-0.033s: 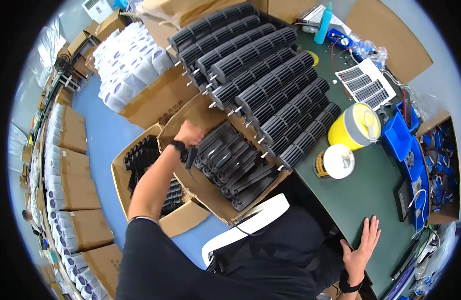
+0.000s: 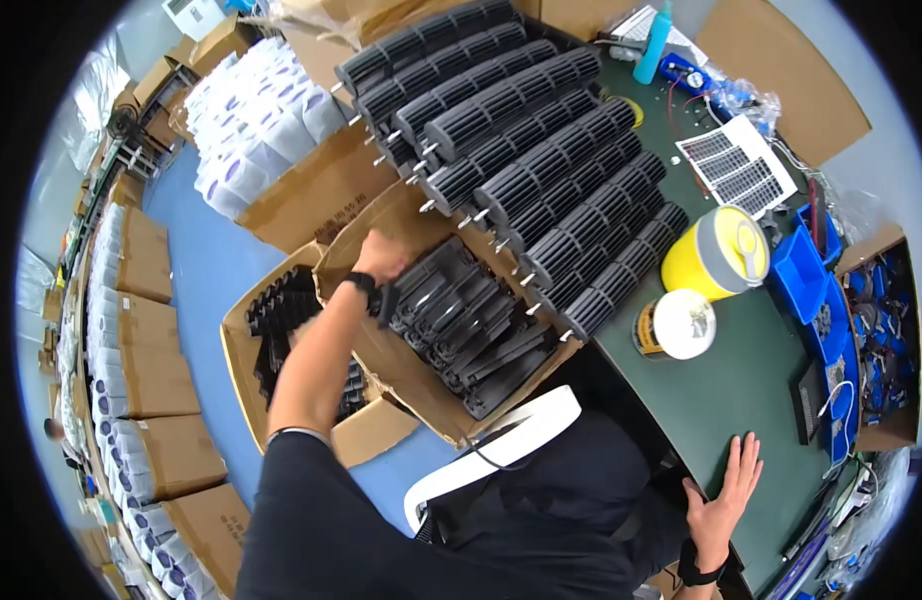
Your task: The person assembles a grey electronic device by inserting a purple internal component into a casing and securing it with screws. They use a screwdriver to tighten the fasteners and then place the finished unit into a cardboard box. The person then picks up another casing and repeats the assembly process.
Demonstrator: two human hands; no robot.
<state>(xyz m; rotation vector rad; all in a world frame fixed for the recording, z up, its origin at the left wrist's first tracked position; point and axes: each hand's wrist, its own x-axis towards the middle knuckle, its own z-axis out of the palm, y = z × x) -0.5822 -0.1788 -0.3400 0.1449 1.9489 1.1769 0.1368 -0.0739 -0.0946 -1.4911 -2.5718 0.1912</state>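
My left hand (image 2: 383, 256) reaches into an open cardboard box (image 2: 353, 243), by its far left wall. Its fingers look curled in, and whatever they may grip is hidden and blurred. Several long black plastic parts (image 2: 461, 315) lie stacked in that box, just right of the hand. A dark piece (image 2: 383, 304) shows beside my left wristband; its kind is unclear. Flat on the green table (image 2: 749, 375), near its front edge, rests my right hand (image 2: 719, 505), fingers spread and holding nothing.
Black ribbed rollers (image 2: 561, 195) are piled on the table behind the box. A second box (image 2: 243, 350) with black parts adjoins on the left. A yellow jug (image 2: 703, 262), a white-lidded tub (image 2: 679, 325) and blue bins (image 2: 801, 275) stand at right. A white chair part (image 2: 501, 445) is close in front.
My left hand has shifted slightly right and away from me within the box. The right hand stays flat on the table.
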